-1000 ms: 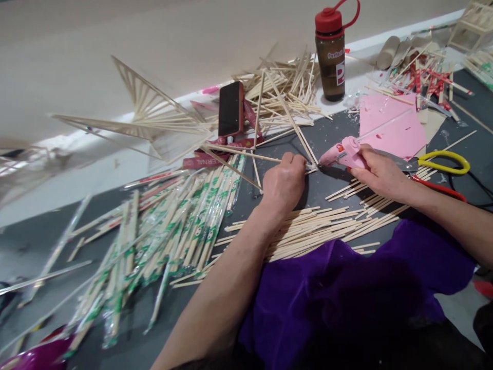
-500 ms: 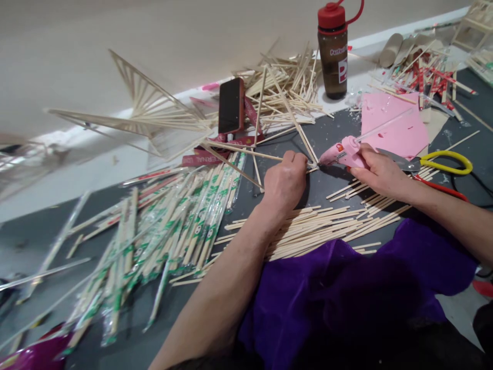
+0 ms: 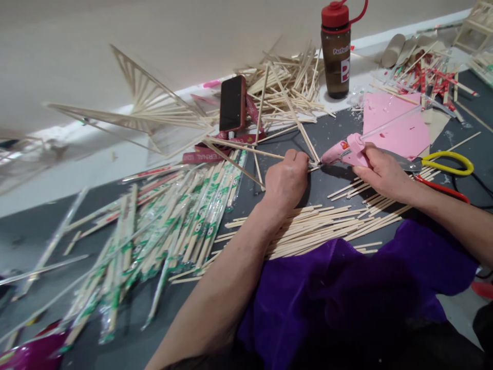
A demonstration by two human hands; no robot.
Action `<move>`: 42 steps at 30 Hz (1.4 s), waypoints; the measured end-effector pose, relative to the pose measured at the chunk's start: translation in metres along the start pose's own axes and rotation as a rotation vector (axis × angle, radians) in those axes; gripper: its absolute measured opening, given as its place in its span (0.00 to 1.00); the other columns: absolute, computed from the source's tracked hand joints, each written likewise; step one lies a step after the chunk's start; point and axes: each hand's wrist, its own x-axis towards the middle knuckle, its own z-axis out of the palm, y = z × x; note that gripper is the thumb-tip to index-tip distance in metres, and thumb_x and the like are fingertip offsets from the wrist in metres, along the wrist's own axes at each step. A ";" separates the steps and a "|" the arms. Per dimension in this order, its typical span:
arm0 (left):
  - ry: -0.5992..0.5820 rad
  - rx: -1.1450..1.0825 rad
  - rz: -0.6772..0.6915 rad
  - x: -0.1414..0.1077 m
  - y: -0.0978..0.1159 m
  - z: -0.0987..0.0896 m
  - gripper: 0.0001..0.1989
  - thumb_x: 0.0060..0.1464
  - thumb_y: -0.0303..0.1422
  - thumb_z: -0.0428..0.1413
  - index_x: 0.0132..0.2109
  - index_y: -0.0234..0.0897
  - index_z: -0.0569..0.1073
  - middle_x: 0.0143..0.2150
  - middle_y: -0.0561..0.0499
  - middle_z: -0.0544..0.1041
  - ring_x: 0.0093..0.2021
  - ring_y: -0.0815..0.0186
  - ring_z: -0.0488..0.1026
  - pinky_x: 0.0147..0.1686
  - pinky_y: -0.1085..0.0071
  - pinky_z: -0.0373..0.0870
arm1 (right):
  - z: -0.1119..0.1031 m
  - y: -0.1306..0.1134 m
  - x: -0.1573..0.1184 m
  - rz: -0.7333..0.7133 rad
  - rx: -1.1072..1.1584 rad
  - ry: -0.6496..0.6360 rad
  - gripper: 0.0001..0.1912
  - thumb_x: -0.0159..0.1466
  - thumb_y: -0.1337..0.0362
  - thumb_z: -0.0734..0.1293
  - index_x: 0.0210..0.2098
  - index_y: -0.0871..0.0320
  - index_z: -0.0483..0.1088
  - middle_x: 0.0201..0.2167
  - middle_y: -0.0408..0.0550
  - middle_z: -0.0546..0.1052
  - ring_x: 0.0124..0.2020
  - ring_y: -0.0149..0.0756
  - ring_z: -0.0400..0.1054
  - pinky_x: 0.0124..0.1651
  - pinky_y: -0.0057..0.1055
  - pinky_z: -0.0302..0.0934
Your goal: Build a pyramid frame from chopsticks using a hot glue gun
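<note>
My left hand [image 3: 287, 177] is closed on a wooden chopstick [image 3: 265, 152], part of a frame of joined chopsticks [image 3: 295, 115] that stands on the dark table. In my right hand [image 3: 387, 172] is a pink hot glue gun [image 3: 346, 151], a clear glue stick [image 3: 391, 122] jutting from its back. The gun's nozzle meets the corner where several chopsticks come together, just right of my left fingers. Whether the trigger is pressed I cannot tell. Loose chopsticks [image 3: 316, 231] lie in a row below my hands.
Wrapped chopsticks [image 3: 181, 221] cover the left side. Behind are a star-like stick structure [image 3: 142, 121], a phone [image 3: 232, 104], a stick pile [image 3: 296, 82] and a bottle [image 3: 336, 56]. Scissors [image 3: 447, 162] and pink paper [image 3: 396, 128] lie right; purple cloth [image 3: 327, 288] covers the near edge.
The view has shifted very slightly. Both hands hold nearly the same pose, with the glue gun's nozzle still at the chopstick corner.
</note>
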 end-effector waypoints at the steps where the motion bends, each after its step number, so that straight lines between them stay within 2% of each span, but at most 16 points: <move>1: -0.003 -0.001 0.000 0.000 0.000 0.000 0.18 0.71 0.30 0.41 0.52 0.34 0.75 0.51 0.38 0.77 0.42 0.54 0.80 0.33 0.65 0.69 | 0.000 0.000 0.000 0.000 -0.005 -0.001 0.16 0.63 0.53 0.58 0.46 0.56 0.62 0.38 0.56 0.75 0.37 0.48 0.71 0.40 0.41 0.62; 10: -0.019 0.018 -0.013 0.001 0.003 -0.002 0.17 0.71 0.29 0.42 0.53 0.33 0.75 0.52 0.38 0.77 0.43 0.54 0.80 0.34 0.65 0.70 | 0.007 0.007 0.003 -0.102 -0.027 0.023 0.20 0.64 0.54 0.58 0.51 0.58 0.64 0.45 0.59 0.78 0.42 0.50 0.74 0.42 0.42 0.66; 17: -0.030 0.033 -0.016 0.000 0.003 -0.004 0.17 0.71 0.29 0.41 0.53 0.33 0.74 0.54 0.39 0.77 0.44 0.54 0.81 0.34 0.64 0.71 | 0.008 0.005 0.006 -0.095 -0.043 -0.012 0.23 0.64 0.55 0.57 0.53 0.61 0.64 0.42 0.60 0.79 0.41 0.50 0.75 0.41 0.41 0.65; 20: -0.027 0.029 -0.011 0.000 0.003 -0.004 0.17 0.71 0.29 0.42 0.53 0.34 0.74 0.53 0.39 0.77 0.44 0.54 0.81 0.34 0.65 0.71 | 0.007 0.004 0.006 -0.079 -0.021 0.003 0.20 0.63 0.55 0.57 0.49 0.59 0.64 0.40 0.58 0.78 0.38 0.48 0.73 0.39 0.39 0.63; 24: -0.031 0.041 -0.014 0.000 0.003 -0.004 0.17 0.71 0.29 0.42 0.53 0.34 0.74 0.53 0.39 0.77 0.44 0.53 0.81 0.34 0.64 0.71 | 0.001 0.002 0.003 -0.004 0.100 0.025 0.13 0.62 0.54 0.60 0.42 0.55 0.62 0.33 0.52 0.76 0.34 0.44 0.69 0.35 0.37 0.60; 27: -0.030 0.048 -0.008 0.000 0.003 -0.004 0.17 0.71 0.29 0.42 0.53 0.34 0.74 0.53 0.39 0.77 0.45 0.52 0.81 0.34 0.63 0.72 | -0.002 0.000 0.001 0.044 0.158 0.032 0.14 0.61 0.52 0.60 0.40 0.54 0.59 0.32 0.51 0.74 0.33 0.43 0.68 0.35 0.37 0.59; 30: -0.026 0.042 -0.007 0.000 0.003 -0.004 0.17 0.71 0.29 0.42 0.53 0.34 0.74 0.52 0.39 0.77 0.45 0.52 0.81 0.35 0.64 0.72 | -0.001 -0.002 0.000 0.047 0.120 0.055 0.13 0.60 0.52 0.58 0.38 0.54 0.57 0.33 0.52 0.73 0.33 0.43 0.67 0.36 0.39 0.58; 42: -0.028 0.034 -0.006 0.000 0.002 -0.004 0.17 0.71 0.29 0.42 0.53 0.33 0.74 0.53 0.39 0.77 0.44 0.53 0.81 0.35 0.64 0.71 | 0.002 0.002 0.003 -0.012 0.037 0.018 0.15 0.62 0.54 0.59 0.42 0.56 0.62 0.37 0.55 0.75 0.36 0.46 0.70 0.39 0.40 0.61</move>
